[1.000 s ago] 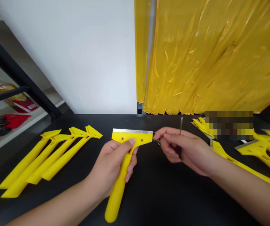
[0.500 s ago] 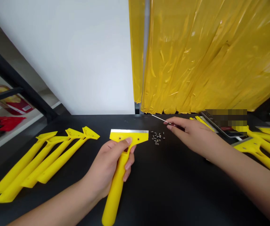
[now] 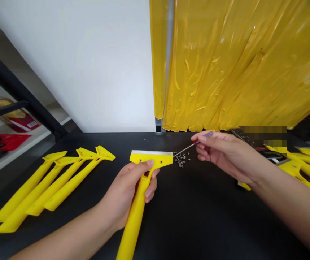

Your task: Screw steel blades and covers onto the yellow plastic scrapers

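Observation:
My left hand (image 3: pixel 129 186) is closed round the neck of a yellow scraper (image 3: pixel 134 224), its thumb pressed on the head. A metal blade strip (image 3: pixel 151 152) runs along the scraper's far edge, and two small dark holes show in the head. In my right hand (image 3: pixel 219 151) a thin screwdriver (image 3: pixel 184 150) is pinched, its metal shaft pointing down and left toward the head's right end. Whether the tip touches the scraper I cannot tell. Just right of the head, a small pile of screws and nuts (image 3: pixel 181 160) lies on the black table (image 3: pixel 192 216).
Several yellow scraper handles (image 3: pixel 70 177) lie side by side at the left. More yellow scrapers (image 3: pixel 306 166) and a partly blurred-out phone-like device (image 3: pixel 238 133) are at the right. Yellow plastic sheeting (image 3: pixel 225 72) and a white panel (image 3: pixel 103 72) stand behind the table.
The screwdriver has swung from pointing up and left to pointing down toward the scraper's head. My right hand has turned over. The scraper has shifted slightly right.

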A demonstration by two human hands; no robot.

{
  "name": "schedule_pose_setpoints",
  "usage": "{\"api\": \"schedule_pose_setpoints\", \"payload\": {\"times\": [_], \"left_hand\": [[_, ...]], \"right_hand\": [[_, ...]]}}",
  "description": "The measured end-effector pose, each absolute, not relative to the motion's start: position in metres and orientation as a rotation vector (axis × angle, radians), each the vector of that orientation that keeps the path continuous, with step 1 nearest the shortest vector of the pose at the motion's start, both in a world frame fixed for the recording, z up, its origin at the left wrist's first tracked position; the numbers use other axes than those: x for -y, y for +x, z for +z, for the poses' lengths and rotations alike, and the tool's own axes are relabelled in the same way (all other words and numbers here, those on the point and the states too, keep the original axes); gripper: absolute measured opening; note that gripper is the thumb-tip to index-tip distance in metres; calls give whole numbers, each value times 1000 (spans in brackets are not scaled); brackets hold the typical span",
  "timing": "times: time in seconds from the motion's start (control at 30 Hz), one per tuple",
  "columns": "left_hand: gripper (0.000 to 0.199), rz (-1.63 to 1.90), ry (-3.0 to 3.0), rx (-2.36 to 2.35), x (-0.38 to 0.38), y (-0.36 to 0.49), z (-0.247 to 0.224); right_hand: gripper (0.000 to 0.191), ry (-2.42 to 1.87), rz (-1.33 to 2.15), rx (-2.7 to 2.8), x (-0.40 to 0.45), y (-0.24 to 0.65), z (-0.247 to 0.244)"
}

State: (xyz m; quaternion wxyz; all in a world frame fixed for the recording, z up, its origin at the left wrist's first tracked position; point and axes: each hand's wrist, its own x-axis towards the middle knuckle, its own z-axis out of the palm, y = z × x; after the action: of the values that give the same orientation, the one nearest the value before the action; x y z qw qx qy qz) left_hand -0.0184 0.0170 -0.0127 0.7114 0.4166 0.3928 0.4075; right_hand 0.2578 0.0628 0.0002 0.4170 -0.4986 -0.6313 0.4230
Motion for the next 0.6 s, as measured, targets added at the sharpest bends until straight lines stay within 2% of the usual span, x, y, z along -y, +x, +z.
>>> {"api": "schedule_pose_setpoints", "payload": {"times": [0.07,0.27,0.4,0.6], "left_hand": [[37,907,932,-873,-18,-19,-14],[41,893,1009,-932,-17,-17,-15],[42,892,1022,-951,-15,-17,-15],[40,897,1004,-960,-16,-16,-14]], "right_hand": [[41,-1251,998,1554,-65,259,-1],[18,-1403,560,1570,-81,267,-16],[15,-1450,391,1651,-84,267,-25],[15,-1481,326,1706,-82,267,-29]]}}
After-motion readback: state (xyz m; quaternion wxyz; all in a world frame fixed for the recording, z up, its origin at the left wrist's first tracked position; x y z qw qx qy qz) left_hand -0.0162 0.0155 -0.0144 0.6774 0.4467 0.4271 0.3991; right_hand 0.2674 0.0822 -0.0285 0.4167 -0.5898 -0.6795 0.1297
